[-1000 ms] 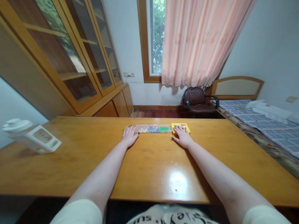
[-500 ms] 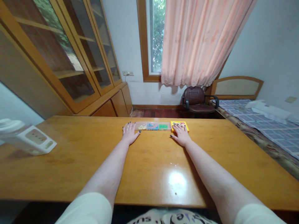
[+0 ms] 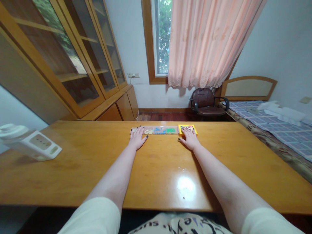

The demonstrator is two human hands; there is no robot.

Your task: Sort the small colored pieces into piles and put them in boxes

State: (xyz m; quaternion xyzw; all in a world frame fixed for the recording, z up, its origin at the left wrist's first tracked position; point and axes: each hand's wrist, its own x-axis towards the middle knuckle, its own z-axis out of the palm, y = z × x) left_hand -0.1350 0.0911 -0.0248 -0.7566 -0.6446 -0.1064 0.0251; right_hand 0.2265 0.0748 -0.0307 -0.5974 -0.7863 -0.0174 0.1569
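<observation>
Showing at the bottom edge, 2 cream sleeves [image 3: 92,217] lead out over a glossy wooden table [image 3: 156,182]. On its left side a white bottle [image 3: 31,144] lies tipped over, well apart from both hands.

Toward the far edge, the left hand [image 3: 137,139] lies flat, palm down with its fingers spread. It grasps nothing, and its fingertips rest on the left end of a clear box [image 3: 162,130]. That long box lies along the far edge between the 2 hands, and its compartments show pale, blue and green pieces.

The right hand [image 3: 190,139] is likewise open and flat, fingertips lying on a yellow box [image 3: 192,129]. The yellow box sits just beside the clear box's right end.

Beyond the table stand a dark chair [image 3: 206,102], a bed [image 3: 280,130] on the right and a glass-fronted cabinet [image 3: 73,65] on the left. A pink curtain [image 3: 207,42] hangs at the back wall.
</observation>
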